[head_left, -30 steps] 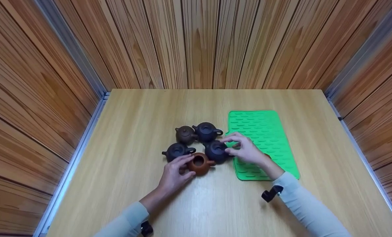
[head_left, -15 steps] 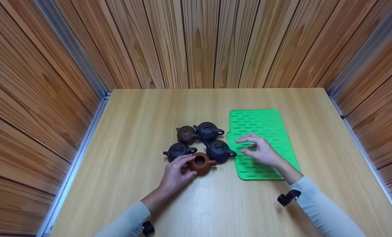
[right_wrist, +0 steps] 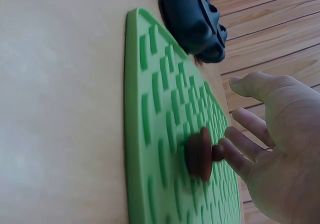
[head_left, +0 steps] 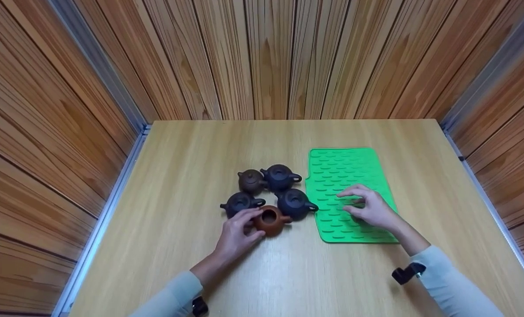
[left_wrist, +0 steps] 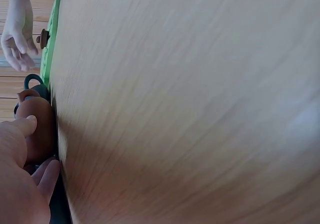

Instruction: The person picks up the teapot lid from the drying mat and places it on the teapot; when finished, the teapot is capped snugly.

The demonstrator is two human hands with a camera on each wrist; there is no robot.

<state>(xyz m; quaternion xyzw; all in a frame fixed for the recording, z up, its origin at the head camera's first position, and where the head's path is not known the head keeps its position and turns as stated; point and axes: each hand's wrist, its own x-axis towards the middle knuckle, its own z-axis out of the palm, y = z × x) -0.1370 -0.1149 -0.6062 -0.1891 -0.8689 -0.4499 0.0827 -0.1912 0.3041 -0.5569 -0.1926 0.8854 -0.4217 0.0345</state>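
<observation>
A reddish-brown teapot without a lid stands upright on the table, its round mouth facing up. My left hand holds it from the left, thumb on the near side and fingers on the far side; the left wrist view shows the thumb against the body. Over the green mat, my right hand hovers with fingers spread and nothing between them. Beneath it a reddish-brown teapot lid with a round knob lies on the mat, near the fingertips in the right wrist view. In the head view the hand hides this lid.
Right beside the held teapot are a black teapot and another black teapot. Behind stand a third black teapot and a small dark brown teapot. Wood-panelled walls enclose the table on three sides.
My right hand has moved away to the right from the nearby black teapot and over the mat. The left hand keeps its hold on the reddish-brown teapot.
</observation>
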